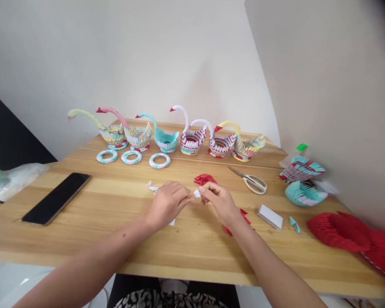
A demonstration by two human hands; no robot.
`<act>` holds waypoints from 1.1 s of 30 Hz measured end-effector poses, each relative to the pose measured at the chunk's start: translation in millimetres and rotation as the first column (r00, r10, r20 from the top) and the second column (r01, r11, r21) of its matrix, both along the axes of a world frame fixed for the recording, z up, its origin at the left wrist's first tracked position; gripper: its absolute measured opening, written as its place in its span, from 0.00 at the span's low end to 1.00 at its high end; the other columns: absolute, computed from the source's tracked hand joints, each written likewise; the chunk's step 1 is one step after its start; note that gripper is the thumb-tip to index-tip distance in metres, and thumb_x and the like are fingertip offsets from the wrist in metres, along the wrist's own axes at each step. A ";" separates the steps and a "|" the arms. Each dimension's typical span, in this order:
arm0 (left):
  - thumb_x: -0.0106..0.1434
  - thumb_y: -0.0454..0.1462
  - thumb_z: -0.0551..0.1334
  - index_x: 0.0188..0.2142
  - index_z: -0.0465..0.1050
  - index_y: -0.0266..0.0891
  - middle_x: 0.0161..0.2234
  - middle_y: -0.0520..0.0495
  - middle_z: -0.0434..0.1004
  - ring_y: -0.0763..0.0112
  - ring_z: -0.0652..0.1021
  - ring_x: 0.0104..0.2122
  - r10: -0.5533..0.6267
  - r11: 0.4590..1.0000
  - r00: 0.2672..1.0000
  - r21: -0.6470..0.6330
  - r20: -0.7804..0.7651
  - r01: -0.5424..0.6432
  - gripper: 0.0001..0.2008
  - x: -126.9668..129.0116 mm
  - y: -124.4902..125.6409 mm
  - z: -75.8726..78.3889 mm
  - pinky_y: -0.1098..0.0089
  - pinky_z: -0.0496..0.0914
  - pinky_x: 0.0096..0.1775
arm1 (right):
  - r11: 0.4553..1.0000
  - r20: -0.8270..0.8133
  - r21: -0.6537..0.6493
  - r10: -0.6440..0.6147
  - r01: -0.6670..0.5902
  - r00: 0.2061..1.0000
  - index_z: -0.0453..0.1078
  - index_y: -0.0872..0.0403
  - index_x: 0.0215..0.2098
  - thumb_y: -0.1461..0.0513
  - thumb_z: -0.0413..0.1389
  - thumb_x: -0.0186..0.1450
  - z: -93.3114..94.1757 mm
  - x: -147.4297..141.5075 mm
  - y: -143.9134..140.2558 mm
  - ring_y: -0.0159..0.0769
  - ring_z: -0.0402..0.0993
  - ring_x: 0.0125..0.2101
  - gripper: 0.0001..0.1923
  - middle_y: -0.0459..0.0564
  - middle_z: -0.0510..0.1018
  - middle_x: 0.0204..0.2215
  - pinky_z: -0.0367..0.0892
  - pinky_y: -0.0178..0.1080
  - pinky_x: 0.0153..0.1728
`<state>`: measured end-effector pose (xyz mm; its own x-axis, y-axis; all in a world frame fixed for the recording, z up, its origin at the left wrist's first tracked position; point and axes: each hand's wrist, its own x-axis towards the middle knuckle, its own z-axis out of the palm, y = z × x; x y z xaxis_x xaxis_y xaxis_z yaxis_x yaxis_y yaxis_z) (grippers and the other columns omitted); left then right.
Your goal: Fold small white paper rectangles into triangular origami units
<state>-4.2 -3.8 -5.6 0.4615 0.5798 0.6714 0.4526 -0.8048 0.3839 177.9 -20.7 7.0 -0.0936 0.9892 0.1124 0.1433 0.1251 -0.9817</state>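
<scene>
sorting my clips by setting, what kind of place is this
Probably a home craft corner for modular origami: a wooden table against a plain wall, a row of paper swans, scissors, and both hands folding a small white paper piece.

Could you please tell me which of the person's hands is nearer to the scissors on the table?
Right. The right hand lies just left of the scissors; the left hand is farther left.

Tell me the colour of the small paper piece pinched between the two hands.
White; the paper piece shows best in the head view, the only one.
</scene>
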 end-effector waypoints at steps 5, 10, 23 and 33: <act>0.65 0.31 0.55 0.32 0.70 0.38 0.30 0.48 0.76 0.71 0.71 0.31 -0.016 0.951 0.994 0.305 -0.111 0.050 0.07 -1.1 -3.0 4.0 0.68 0.61 0.36 | 0.997 -0.115 -0.065 0.039 -0.047 0.993 0.62 0.54 0.18 0.54 0.58 0.59 -0.6 -2.5 -1.8 0.28 0.62 0.19 0.17 0.40 0.65 0.15 0.60 0.34 0.25; 0.64 0.30 0.56 0.32 0.69 0.37 0.29 0.49 0.76 0.71 0.70 0.30 -0.021 0.934 0.993 0.351 -0.113 0.059 0.05 -1.8 -4.0 7.2 0.68 0.62 0.35 | 0.994 -0.134 -0.068 0.078 -0.088 0.988 0.63 0.54 0.19 0.55 0.58 0.60 -1.1 -4.3 -3.2 0.28 0.62 0.19 0.17 0.41 0.65 0.16 0.60 0.34 0.25; 0.64 0.28 0.55 0.32 0.69 0.37 0.28 0.51 0.76 0.73 0.71 0.29 -0.073 0.958 0.997 0.276 -0.019 0.075 0.07 -1.3 -1.4 8.4 0.68 0.61 0.35 | 0.997 0.051 -0.009 0.072 -0.072 0.996 0.68 0.55 0.21 0.52 0.58 0.59 6.3 -1.5 -3.4 0.29 0.64 0.21 0.17 0.44 0.70 0.17 0.60 0.34 0.26; 0.65 0.30 0.53 0.29 0.70 0.38 0.29 0.50 0.76 0.73 0.72 0.30 -0.087 0.980 0.996 0.179 -0.024 0.090 0.10 -4.6 3.0 4.2 0.68 0.62 0.37 | 0.997 0.108 0.035 0.070 -0.074 0.992 0.68 0.55 0.22 0.54 0.57 0.61 0.4 0.1 -1.4 0.29 0.63 0.21 0.15 0.44 0.70 0.18 0.58 0.34 0.25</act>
